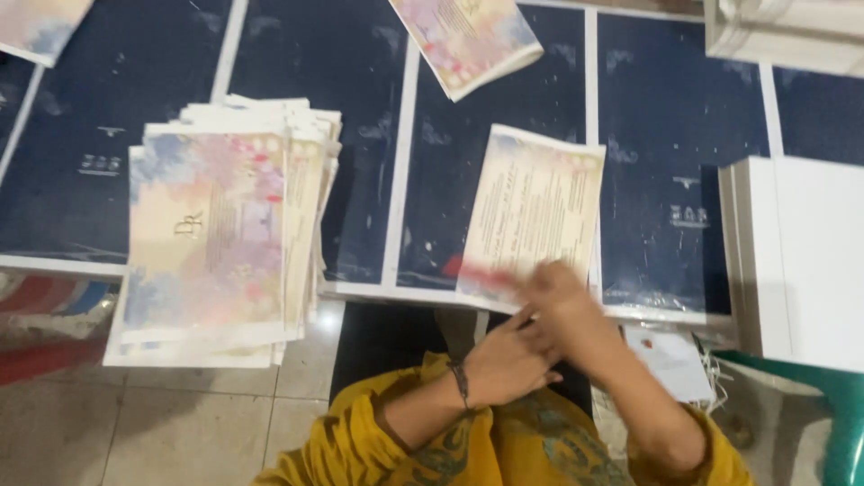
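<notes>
right hand [562, 301] blurred, reaching away over the near edge of a single printed card [533, 220], fingers seemingly pinching a small red thing [472, 274], too smeared to tell what it is or how firm the grip is. left hand [508, 360] just near of it, loosely curled, touching the right wrist, grasping nothing visible; thread bracelet on its wrist, yellow sleeves [360, 441] below. card lying flat, slightly tilted, directly beyond the right fingertips, its near edge under them, likely set alone there to be worked on within easy reach. resting on dark blue sheets [661, 135] with white borders, spread side by side, probably as a work surface. to the left, well apart from both hands, a fanned stack of similar pastel cards [216, 238], overhanging the sheets onto the tiled floor [180, 423]. far centre, another small pile of cards [468, 40]. right, a stack of white boards [801, 256]; near right, a green chair edge [837, 414].
</notes>
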